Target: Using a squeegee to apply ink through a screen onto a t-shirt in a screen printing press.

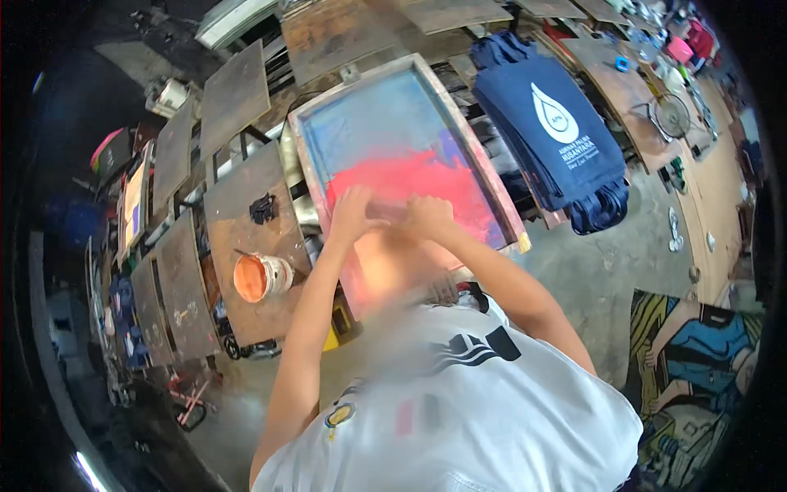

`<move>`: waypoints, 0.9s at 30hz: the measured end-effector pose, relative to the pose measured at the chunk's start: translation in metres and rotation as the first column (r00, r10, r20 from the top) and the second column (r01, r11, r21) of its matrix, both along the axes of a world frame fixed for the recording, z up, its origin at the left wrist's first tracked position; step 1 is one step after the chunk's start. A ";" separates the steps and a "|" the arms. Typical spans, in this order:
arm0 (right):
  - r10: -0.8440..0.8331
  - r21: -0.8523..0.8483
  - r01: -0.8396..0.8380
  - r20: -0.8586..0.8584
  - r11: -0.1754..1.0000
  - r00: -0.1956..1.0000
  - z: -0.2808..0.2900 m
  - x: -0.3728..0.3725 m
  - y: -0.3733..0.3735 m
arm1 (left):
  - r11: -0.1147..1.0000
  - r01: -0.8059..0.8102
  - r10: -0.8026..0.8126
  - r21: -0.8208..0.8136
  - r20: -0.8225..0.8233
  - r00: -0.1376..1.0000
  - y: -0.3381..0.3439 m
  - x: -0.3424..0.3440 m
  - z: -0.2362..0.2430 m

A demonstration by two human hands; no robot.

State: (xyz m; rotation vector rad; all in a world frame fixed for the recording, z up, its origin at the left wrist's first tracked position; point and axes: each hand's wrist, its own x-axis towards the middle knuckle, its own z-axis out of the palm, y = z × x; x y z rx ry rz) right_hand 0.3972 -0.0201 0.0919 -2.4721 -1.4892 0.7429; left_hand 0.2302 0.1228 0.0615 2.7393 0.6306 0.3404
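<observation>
In front of me lies a screen-printing frame (502, 190), its wooden rim stained and its mesh bluish. A wide patch of red-pink ink (410, 176) covers the nearer half of the mesh. Side by side over this ink, my left hand (354, 211) and my right hand (429, 215) are closed on a brownish bar, which looks like a squeegee (390, 211). The bar shows only between the hands and is blurred. Its lower edge cannot be made out. The mesh close to my body is smeared by blur and glare.
Dark blue tote bags (537, 123) with a white print lie stacked at the right. On a board (225, 193) at the left stand a bucket of orange ink (251, 279) and a crumpled black cloth (262, 209). More boards stand beyond. A fan (670, 117) is at the far right.
</observation>
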 end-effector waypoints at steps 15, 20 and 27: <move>0.624 0.206 -0.615 0.026 0.761 0.781 -0.025 0.005 0.038 | 0.884 -0.459 0.459 0.090 0.022 0.888 -0.069 -0.067 0.005; 0.659 0.133 -0.649 -0.046 0.749 0.751 -0.018 0.036 0.061 | 0.900 -0.380 0.381 0.213 0.036 0.924 -0.038 -0.040 0.019; 0.581 0.102 -0.607 0.203 0.788 0.789 -0.015 0.030 0.094 | 0.921 -0.386 0.388 0.048 -0.118 0.914 0.001 -0.030 0.009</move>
